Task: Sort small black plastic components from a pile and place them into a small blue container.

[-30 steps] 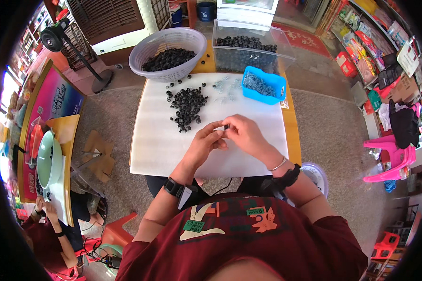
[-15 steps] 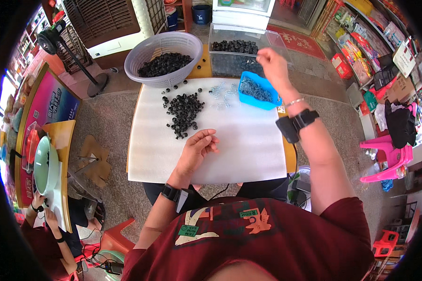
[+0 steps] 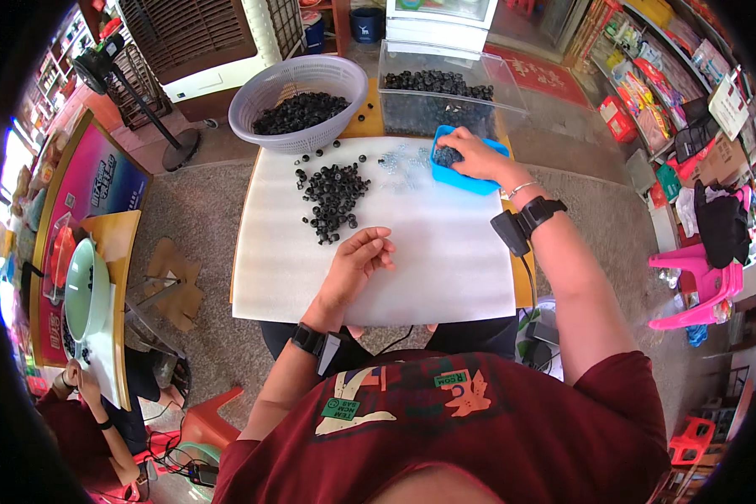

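My right hand point(image 3: 470, 157) reaches down into a blue plastic tray point(image 3: 470, 183) at the table's far right. Its fingertips are hidden among small clear-bluish pieces point(image 3: 447, 156). My left hand point(image 3: 361, 259) hovers over the white table sheet point(image 3: 311, 290) with fingers curled and pressed together; whatever they may hold is too small or hidden to make out. Just beyond it lies a loose pile of small black ring-like caps point(image 3: 334, 197). More clear pieces point(image 3: 407, 164) are scattered on the sheet between the pile and the tray.
A grey-lilac basket point(image 3: 235, 113) of black caps stands at the far left table edge. Beside it sits a clear box point(image 3: 512, 99) with more black parts. A person point(image 3: 84, 445) works at a side table with a green bowl point(image 3: 82, 294). Pink stools point(image 3: 697, 290) stand at right.
My right hand has come down from above the clear box into the blue tray. My left hand has stayed in nearly the same place. The co-worker's hands have moved closer together.
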`<control>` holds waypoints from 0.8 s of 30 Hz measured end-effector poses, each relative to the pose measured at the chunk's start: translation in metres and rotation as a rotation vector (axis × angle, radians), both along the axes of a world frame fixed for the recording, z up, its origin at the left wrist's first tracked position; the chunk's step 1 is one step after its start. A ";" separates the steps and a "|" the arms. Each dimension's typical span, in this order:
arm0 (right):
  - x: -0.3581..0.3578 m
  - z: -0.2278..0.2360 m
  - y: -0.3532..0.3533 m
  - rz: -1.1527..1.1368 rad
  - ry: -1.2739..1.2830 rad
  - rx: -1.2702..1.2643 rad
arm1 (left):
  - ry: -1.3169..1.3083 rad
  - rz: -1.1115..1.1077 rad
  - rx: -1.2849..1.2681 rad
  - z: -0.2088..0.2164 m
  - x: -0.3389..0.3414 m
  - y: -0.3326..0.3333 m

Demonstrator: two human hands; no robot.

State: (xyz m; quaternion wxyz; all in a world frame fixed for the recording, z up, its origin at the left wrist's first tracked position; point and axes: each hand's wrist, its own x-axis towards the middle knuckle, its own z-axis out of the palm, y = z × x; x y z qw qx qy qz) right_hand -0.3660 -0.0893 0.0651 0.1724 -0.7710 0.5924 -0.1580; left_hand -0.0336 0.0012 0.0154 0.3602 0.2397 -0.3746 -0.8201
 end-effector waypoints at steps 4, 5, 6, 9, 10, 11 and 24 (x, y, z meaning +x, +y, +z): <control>0.010 0.002 0.000 -0.049 0.033 0.053 | 0.010 0.004 -0.004 -0.003 0.001 0.000; 0.010 0.001 0.001 -0.049 0.045 0.037 | 0.015 0.007 -0.005 -0.003 0.001 0.001; 0.011 0.001 0.003 -0.048 0.057 0.022 | 0.012 0.009 -0.008 -0.003 0.000 0.001; 0.006 -0.001 0.006 -0.020 0.010 0.009 | 0.009 0.009 -0.018 -0.002 0.000 0.002; 0.006 -0.002 0.006 -0.018 0.001 0.014 | 0.010 0.004 -0.023 -0.003 0.000 0.001; 0.005 -0.002 0.005 -0.014 -0.008 0.018 | 0.010 0.001 -0.028 -0.003 0.000 0.000; -0.014 -0.014 0.001 -0.063 -0.363 -0.135 | 0.020 0.020 -0.016 -0.001 0.000 0.002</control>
